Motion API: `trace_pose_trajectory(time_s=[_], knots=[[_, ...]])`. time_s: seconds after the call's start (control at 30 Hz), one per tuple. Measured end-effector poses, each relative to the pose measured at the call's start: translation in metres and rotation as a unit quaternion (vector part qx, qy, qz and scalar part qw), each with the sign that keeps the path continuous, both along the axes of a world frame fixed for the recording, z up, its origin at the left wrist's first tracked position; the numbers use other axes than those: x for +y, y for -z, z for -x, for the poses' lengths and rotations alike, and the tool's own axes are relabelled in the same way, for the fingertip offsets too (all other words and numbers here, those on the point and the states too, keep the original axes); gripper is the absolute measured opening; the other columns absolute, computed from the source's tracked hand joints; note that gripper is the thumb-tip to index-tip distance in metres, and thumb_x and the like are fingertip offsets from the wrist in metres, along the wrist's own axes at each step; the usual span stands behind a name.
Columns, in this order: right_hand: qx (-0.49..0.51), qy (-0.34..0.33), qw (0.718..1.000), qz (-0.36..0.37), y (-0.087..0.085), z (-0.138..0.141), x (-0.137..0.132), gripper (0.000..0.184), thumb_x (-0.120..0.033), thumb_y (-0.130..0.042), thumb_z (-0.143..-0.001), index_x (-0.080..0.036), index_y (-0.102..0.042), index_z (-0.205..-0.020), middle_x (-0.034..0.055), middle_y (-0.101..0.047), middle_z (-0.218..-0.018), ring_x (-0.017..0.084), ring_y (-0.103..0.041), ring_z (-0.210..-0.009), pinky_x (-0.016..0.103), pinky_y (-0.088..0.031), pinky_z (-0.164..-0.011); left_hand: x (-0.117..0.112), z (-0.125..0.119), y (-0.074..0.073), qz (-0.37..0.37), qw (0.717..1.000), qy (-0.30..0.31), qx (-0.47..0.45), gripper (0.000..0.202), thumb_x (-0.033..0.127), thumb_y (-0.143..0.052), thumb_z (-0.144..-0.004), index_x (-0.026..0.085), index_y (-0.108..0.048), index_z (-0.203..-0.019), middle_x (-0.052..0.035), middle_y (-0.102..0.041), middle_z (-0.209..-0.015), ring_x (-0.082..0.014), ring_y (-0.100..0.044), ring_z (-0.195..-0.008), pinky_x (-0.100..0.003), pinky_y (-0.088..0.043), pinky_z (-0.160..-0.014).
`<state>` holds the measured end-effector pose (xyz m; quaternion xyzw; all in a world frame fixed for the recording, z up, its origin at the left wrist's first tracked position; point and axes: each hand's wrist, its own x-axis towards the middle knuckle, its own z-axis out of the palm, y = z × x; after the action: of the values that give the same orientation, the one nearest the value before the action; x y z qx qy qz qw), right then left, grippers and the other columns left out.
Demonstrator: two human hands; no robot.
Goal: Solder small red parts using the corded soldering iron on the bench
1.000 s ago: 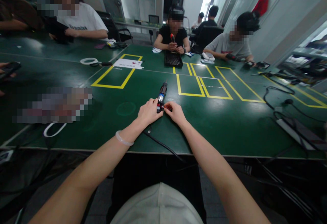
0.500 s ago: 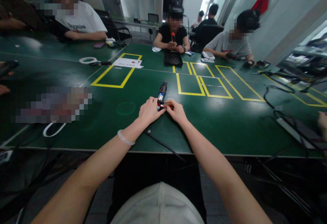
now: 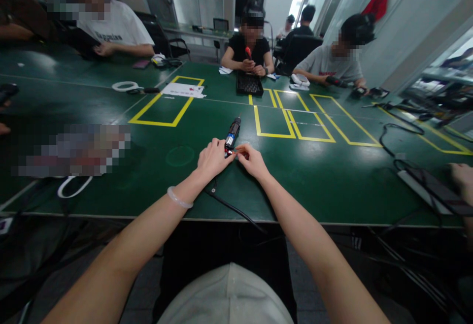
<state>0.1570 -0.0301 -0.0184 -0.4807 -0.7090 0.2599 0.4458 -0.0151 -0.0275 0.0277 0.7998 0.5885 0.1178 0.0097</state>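
On the green table in front of me lies a dark electric screwdriver (image 3: 232,132), its thin bit pointing away from me. A silver and blue section of its body shows. My left hand (image 3: 212,159) is closed round its near end and hides most of the handle. Small red and silver parts (image 3: 229,152) show between my hands. Beside them my right hand (image 3: 253,160) has thumb and fingers pinched together at the screwdriver's right side. What it holds is too small to make out. A black cord (image 3: 236,209) runs from under my left wrist to the table edge.
Yellow tape rectangles (image 3: 275,136) mark the table ahead. A co-worker across holds a red-tipped tool over a black tray (image 3: 250,85). White paper (image 3: 182,90) and a white ring-shaped thing (image 3: 124,86) lie ahead left. Cables (image 3: 388,137) lie at the right, and other people sit around.
Both hands stay at the screwdriver, with small finger movements. The orange bit seen between my fingertips before is now mostly hidden. The view has shifted slightly.
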Motion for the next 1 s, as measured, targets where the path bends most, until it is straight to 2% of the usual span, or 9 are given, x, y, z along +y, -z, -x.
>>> trace_pose_trajectory(time_s=[0.27, 0.53, 1.0], knots=[[0.014, 0.007, 1.000, 0.005, -0.001, -0.003, 0.000, 0.022, -0.024, -0.053, -0.086, -0.019, -0.061, -0.105, 0.0036, -0.073, -0.092, 0.017, -0.066, -0.079, 0.029, -0.050, -0.074, 0.002, 0.002, 0.000, 0.002, 1.000, -0.001, 0.003, 0.056, 0.055, -0.052, -0.094, 0.018, -0.050, -0.137, -0.0156, -0.054, -0.125, -0.0314, -0.059, -0.110, -0.038, -0.049, -0.086], [0.050, 0.005, 0.999, 0.016, 0.004, -0.006, 0.005, 0.022, -0.022, -0.052, -0.086, -0.019, -0.061, -0.106, 0.0029, -0.072, -0.090, 0.016, -0.066, -0.079, 0.029, -0.050, -0.075, 0.013, 0.017, 0.000, -0.009, 1.000, -0.002, 0.028, 0.058, 0.053, -0.054, -0.094, 0.018, -0.049, -0.140, -0.0166, -0.054, -0.127, -0.0323, -0.058, -0.110, -0.039, -0.047, -0.087], [0.147, 0.001, 0.987, 0.060, 0.017, -0.010, 0.017, 0.020, -0.023, -0.057, -0.084, -0.020, -0.062, -0.102, 0.0015, -0.071, -0.087, 0.015, -0.066, -0.078, 0.032, -0.053, -0.079, 0.059, 0.079, 0.004, 0.005, 0.994, -0.106, 0.023, 0.064, 0.058, -0.048, -0.092, 0.017, -0.050, -0.142, -0.0208, -0.052, -0.131, -0.0388, -0.056, -0.114, -0.048, -0.049, -0.090]])
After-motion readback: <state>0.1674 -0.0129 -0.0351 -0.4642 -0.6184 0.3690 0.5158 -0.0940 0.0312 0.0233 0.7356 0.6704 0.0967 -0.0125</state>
